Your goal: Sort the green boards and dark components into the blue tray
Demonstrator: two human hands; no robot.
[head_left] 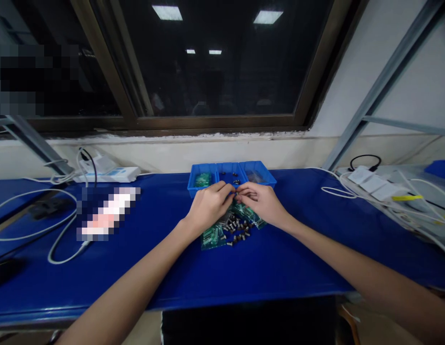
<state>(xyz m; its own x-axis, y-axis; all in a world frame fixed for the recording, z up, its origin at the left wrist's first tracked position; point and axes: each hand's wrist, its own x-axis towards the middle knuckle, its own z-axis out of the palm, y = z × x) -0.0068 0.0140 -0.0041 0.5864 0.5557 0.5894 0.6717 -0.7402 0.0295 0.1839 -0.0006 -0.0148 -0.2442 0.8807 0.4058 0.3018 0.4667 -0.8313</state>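
My left hand (210, 205) and my right hand (261, 201) meet in front of the blue bins, fingertips pinched close together. Whatever sits between them is too small to make out. Just below lies a loose pile of short metal screws (238, 226), some with dark parts. Clear bags with green contents rest around the pile: one bag (212, 237) at its left and another bag (254, 216) partly under my right hand. Behind my hands stand three blue bins: the left bin (193, 183) with green pieces, the middle bin (226, 166) with a few small dark parts, the right bin (272, 179) with clear bags.
The blue tabletop (222, 278) runs along a wall under a dark window. To the left are a power strip (125, 174), looping white cables and a blurred-out phone-like object (109, 213). Chargers (373, 184) and more cables lie at the right beside a metal post (352, 127).
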